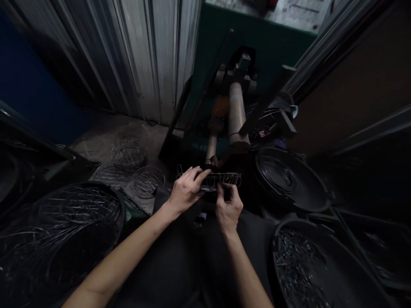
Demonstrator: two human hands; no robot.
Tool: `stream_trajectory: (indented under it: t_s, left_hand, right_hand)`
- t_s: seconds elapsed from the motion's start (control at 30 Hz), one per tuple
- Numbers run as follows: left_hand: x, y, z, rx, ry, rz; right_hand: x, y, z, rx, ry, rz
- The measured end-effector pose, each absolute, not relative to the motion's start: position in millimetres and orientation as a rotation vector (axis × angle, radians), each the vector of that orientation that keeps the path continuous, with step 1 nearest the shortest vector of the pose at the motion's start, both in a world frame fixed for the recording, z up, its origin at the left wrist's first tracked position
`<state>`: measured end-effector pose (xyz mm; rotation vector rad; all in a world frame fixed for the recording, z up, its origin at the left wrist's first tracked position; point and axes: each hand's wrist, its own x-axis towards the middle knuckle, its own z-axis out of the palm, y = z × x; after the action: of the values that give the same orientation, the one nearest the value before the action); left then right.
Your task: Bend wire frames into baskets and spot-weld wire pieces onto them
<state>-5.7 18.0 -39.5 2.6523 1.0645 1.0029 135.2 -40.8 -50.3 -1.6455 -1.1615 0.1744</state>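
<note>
A small wire basket made of thin metal rods lies in front of me, below the tip of a machine's metal rod. My left hand grips its left part, the thumb reaching along the upper wires toward the rod tip. At the near side of the basket, my right hand is closed in a pinch, fingertips against the wires. Whatever sits between those fingertips is too dark and small to make out. The basket's left half is partly covered by my left hand.
A green machine with a thick metal cylinder stands ahead. To the right are a round tub with coiled wire and a tub of small wire pieces. Long wires fill a left tub; round wire pieces lie on the floor.
</note>
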Motion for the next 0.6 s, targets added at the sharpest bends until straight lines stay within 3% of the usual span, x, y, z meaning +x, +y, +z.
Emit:
stream_trajectory:
  t_s: [0.6]
  left_hand:
    - [2,36,-48,2.604,1.058,1.011]
  right_hand:
    - [140,-21,-57,-1.638,-1.162,0.142]
